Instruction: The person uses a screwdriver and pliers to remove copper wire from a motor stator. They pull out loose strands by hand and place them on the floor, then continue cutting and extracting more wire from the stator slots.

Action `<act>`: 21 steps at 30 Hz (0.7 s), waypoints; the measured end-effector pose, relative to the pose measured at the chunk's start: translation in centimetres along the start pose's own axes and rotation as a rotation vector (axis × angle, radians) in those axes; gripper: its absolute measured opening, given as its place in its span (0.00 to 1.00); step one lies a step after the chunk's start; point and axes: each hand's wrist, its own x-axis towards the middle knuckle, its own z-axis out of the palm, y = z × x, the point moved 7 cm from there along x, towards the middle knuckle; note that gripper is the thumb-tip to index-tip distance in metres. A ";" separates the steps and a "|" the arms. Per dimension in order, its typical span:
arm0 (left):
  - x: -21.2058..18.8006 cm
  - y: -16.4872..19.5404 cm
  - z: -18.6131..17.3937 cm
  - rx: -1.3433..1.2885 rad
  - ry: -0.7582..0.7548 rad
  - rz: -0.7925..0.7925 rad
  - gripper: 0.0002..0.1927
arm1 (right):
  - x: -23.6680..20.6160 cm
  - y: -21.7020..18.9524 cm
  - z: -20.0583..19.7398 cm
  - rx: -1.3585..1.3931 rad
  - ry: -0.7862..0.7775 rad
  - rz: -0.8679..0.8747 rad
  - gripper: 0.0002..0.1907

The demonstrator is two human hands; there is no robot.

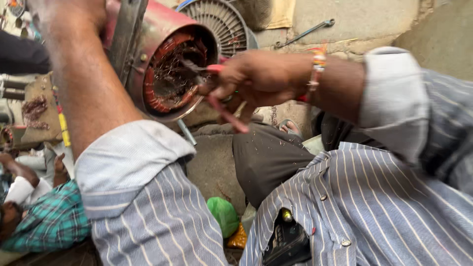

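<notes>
The red motor housing (162, 54) lies on its side with its open end turned toward the camera, showing the ring of copper stator windings (170, 74) inside. Everything else is placed from this housing.

The right hand (251, 79) reaches in from the right, forearm roughly level, wrist bent slightly down, a beaded bracelet (318, 64) and red thread at the wrist and a rolled striped sleeve behind it. Its fingers are closed around the 2 red handles of a pair of pliers (217, 93); 1 handle runs down and to the right out of the palm, the other shows at the thumb. The dark nose of the pliers points left into the mouth of the housing, among the windings.

The left arm rises steeply from the lower left, crossing in front of the housing's left side. The left hand (74, 12) sits at the top edge, above and left of the housing, mostly cut off and blurred, so its grip cannot be told.

Behind the housing's upper right stands a ribbed fan cover (221, 17); farther right a spanner (305, 32) lies on the concrete. Below the housing a green bag (224, 214) lies on the ground. Left of it, another person in a green checked shirt (54, 221) sits low.
</notes>
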 end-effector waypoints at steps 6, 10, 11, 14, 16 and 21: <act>0.5 0.5 -0.4 0.007 -0.028 -0.046 0.44 | 2.7 -0.2 -1.4 -0.242 0.198 -0.064 0.05; 1.7 0.6 -0.3 -0.010 -0.064 -0.088 0.43 | 3.1 2.5 -3.4 -0.582 0.415 -0.096 0.06; 2.0 0.3 -0.1 -0.018 -0.092 -0.118 0.43 | 3.2 3.1 -3.3 -0.670 0.376 -0.165 0.07; 2.9 -0.8 1.1 -0.009 -0.172 -0.183 0.42 | 3.0 4.4 -3.7 -1.200 0.526 -0.315 0.21; 3.6 -0.9 0.9 -0.002 -0.054 -0.102 0.41 | 2.7 4.7 -3.4 -1.375 0.518 -0.522 0.43; 4.1 -2.1 2.3 -0.041 -0.120 -0.173 0.32 | 2.3 4.8 -4.3 -1.353 0.382 -0.622 0.31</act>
